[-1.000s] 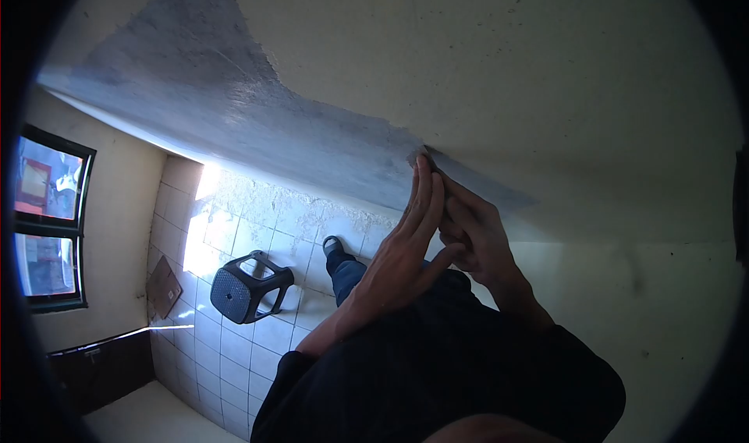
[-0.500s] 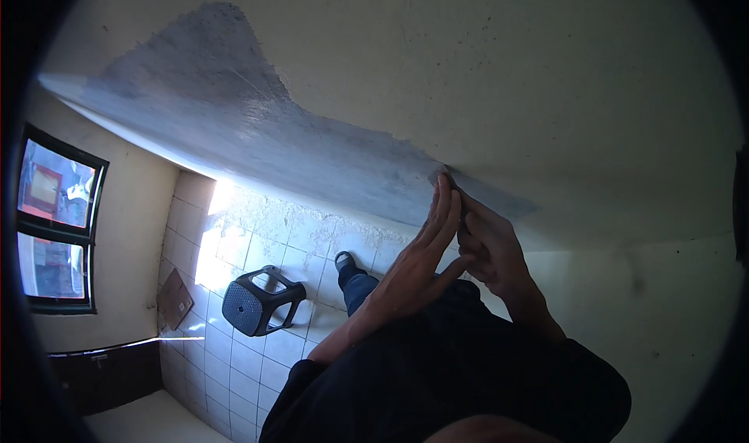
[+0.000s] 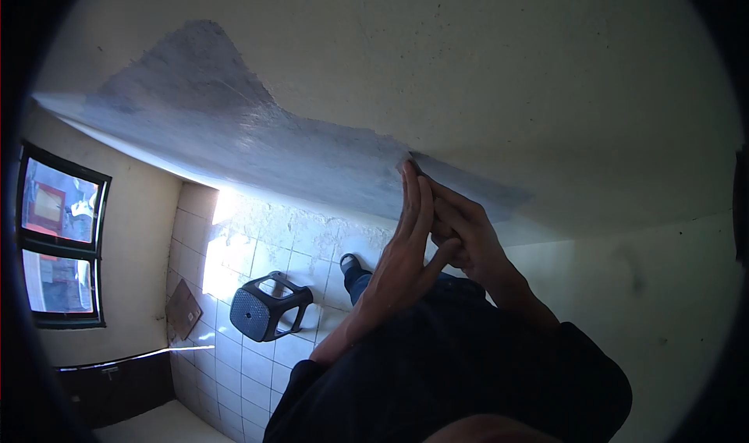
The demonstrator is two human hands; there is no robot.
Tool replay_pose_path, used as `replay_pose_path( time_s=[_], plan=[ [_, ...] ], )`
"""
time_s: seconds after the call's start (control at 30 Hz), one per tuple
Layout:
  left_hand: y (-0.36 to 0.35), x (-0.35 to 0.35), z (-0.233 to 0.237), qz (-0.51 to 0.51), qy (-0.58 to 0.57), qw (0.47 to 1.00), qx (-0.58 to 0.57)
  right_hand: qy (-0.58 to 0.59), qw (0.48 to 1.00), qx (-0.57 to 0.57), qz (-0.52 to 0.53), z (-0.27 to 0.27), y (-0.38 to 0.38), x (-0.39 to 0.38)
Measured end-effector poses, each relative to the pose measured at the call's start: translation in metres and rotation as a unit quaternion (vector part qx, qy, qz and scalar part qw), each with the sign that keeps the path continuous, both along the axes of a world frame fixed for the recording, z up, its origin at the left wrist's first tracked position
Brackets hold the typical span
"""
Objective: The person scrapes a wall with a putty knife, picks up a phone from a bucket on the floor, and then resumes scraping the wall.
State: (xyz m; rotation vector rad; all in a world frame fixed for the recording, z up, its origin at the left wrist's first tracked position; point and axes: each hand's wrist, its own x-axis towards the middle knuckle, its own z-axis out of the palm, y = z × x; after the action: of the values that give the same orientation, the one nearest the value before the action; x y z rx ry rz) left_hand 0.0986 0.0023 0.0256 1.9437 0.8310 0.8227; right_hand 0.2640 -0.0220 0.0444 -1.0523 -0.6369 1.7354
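Both my hands meet at the wall (image 3: pixel 546 76), along a smooth grey patch (image 3: pixel 312 158) with a ragged upper edge. My left hand (image 3: pixel 396 260) has its fingers stretched out straight and close together, tips at the patch's upper border, thumb pointing toward the other hand. My right hand (image 3: pixel 470 234) is curled just beside it, its fingers bent round something mostly hidden. A thin dark edge shows at the fingertips against the wall; what it belongs to I cannot make out.
A dark plastic stool (image 3: pixel 269 309) stands on the white tiled floor (image 3: pixel 257 365). Pale crumbs lie along the wall's foot. A brown flat piece (image 3: pixel 184 310) lies near the far wall, below a dark-framed window (image 3: pixel 62 236). My shod foot (image 3: pixel 349 262) is beside the wall.
Both hands have shifted left in the view, still together against the wall. The camera has also moved slightly, so the stool and window appear lower and a little further right.
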Motion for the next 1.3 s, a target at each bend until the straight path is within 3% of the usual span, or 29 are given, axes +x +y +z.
replay_pose_path(
  time_s=[0.23, 0.83, 1.3],
  plan=[
    [-0.004, 0.015, -0.017, -0.114, 0.016, 0.993, 0.015, -0.027, 0.999, -0.02, -0.035, -0.004, -0.023, 0.026],
    [0.015, 0.008, -0.019, -0.196, -0.013, 0.981, -0.001, -0.172, 0.985, -0.02, 0.005, 0.011, -0.012, 0.034],
    [0.052, -0.065, -0.034, -0.053, 0.016, 0.998, 0.007, -0.141, 0.988, -0.005, 0.055, -0.018, 0.062, -0.047]
  ],
)
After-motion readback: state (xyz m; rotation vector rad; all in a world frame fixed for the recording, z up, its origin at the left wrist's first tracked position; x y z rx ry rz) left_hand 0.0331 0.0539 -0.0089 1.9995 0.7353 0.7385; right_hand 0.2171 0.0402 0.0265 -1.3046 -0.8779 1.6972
